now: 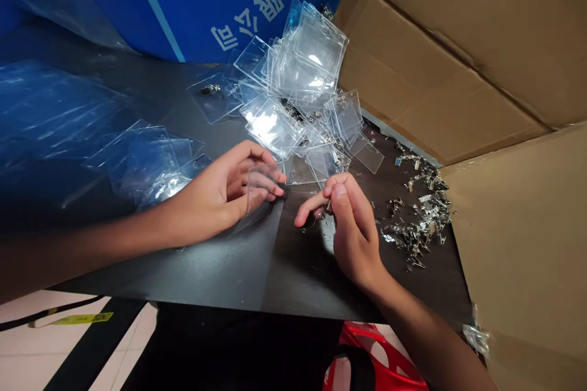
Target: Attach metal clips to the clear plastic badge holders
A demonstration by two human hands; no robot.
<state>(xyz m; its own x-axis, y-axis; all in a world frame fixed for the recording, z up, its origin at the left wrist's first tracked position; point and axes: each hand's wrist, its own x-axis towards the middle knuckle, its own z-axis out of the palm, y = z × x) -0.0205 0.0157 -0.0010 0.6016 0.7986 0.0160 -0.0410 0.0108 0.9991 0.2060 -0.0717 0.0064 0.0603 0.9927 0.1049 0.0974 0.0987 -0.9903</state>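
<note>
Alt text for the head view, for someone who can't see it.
The left hand holds a clear badge sleeve and the right hand pinches a small metal clip over a dark table. A pile of sleeves lies behind, a heap of clips to the right by cardboard walls.

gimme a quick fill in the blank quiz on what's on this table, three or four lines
1. The left hand holds a clear badge sleeve, and the right hand pinches a small clip made of ____.
2. The heap of loose clips lies to the ____ of the right hand.
3. The pile of sleeves lies before a ____ panel with white characters.
4. The box on the right is made of ____.
Missing words: metal; right; blue; cardboard.
</note>
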